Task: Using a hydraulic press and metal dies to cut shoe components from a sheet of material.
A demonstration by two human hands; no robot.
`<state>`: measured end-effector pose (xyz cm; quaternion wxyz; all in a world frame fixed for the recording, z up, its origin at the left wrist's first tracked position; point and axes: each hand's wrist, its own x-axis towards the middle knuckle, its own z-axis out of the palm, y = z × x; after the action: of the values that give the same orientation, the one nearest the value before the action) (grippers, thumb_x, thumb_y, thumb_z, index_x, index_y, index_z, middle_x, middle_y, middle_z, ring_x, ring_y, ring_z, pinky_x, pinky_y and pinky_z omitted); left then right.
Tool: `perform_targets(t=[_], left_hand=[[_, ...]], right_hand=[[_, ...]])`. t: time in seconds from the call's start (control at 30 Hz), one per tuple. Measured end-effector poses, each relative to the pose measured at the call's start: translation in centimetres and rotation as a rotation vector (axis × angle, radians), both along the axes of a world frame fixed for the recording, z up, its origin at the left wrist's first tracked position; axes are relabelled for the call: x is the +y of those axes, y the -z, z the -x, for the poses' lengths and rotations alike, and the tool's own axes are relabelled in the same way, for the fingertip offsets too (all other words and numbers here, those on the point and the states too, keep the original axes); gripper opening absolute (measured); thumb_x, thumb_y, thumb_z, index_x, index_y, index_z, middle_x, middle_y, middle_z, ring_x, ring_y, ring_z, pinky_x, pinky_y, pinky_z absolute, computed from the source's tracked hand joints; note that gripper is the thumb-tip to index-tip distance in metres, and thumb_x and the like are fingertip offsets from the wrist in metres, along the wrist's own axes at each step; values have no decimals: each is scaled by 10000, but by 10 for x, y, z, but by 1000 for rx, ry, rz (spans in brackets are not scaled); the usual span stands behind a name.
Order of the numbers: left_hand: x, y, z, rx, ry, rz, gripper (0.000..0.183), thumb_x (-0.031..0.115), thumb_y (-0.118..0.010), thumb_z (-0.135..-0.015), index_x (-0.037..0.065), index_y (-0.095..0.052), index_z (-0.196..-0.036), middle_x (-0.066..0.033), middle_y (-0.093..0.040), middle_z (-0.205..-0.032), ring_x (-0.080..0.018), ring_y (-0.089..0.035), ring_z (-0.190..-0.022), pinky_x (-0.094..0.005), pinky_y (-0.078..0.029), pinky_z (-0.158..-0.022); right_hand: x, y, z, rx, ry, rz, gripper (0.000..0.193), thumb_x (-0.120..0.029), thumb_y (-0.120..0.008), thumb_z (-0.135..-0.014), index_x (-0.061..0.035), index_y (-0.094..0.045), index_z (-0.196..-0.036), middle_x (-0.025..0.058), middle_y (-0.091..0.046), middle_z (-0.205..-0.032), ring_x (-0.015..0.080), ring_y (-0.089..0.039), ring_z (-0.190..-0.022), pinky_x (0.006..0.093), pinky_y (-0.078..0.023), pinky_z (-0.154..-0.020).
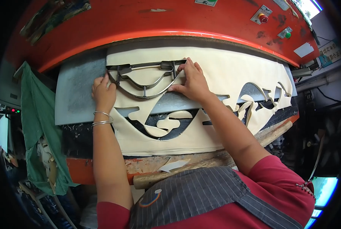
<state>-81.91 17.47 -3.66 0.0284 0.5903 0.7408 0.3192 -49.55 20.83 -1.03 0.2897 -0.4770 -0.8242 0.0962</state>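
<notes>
A dark metal cutting die (144, 91), curved along its near side and braced inside, lies flat on a cream sheet of material (231, 57). My left hand (103, 92) has its fingers curled against the die's left end. At the right end, my right hand (193, 79) spans the die, with fingers on the far corner and the thumb on the curved near side. Nearer to me, the sheet has large cut-out openings. Loose cream offcuts (168, 124) lie within one of them.
A red press beam (159, 23) spans the far side, carrying a red button (262, 18) and a green button (288, 35). Beneath the sheet is a grey board (77, 87). A green cloth (39, 114) hangs at left. A worn roller (147, 181) runs along the near edge.
</notes>
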Motion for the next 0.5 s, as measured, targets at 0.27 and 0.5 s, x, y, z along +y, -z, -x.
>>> perform_targets(t=[0.27, 0.5], left_hand=[[5, -4, -15, 97, -1, 29, 433, 213, -541, -813, 94, -589, -1227, -91, -513, -1116, -277, -469, -1074, -407, -331, -970], [-12, -17, -12, -208, -91, -46, 453, 112, -583, -835, 66, -524, -1282, -136, -542, -1074, -242, -543, -949, -347, -440, -857]], right_hand=[[6, 4, -9, -63, 5, -47, 729, -528, -751, -624, -67, -477, -1119, 310, -455, -1249, 433, -324, -1301, 501, -203, -1101], [0, -32, -62, 272, -50, 317, 868, -399, -774, -707, -79, -350, -1394, 273, -325, -1409, 407, -229, -1362, 465, -191, -1117]])
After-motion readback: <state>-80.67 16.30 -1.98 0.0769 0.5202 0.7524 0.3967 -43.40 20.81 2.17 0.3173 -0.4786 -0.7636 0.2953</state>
